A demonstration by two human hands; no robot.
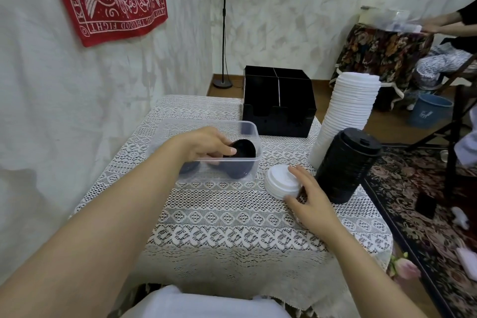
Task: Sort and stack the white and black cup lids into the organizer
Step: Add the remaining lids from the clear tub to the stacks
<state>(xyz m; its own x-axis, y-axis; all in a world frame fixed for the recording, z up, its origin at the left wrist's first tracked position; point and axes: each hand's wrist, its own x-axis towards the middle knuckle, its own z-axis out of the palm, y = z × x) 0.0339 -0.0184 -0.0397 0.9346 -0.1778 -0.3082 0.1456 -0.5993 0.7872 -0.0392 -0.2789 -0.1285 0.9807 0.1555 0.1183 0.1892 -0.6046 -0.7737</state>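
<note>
Reaching into the clear plastic tub [247, 134] at frame centre, the left hand [206, 146] pinches a black lid [244, 150]; the right hand [309, 193] grips a short white-lid stack [280, 181] (black organizer [280, 100] behind).

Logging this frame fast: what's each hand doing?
Left hand: grips a black lid in the clear bin.
Right hand: holds the short white lid stack.
</note>
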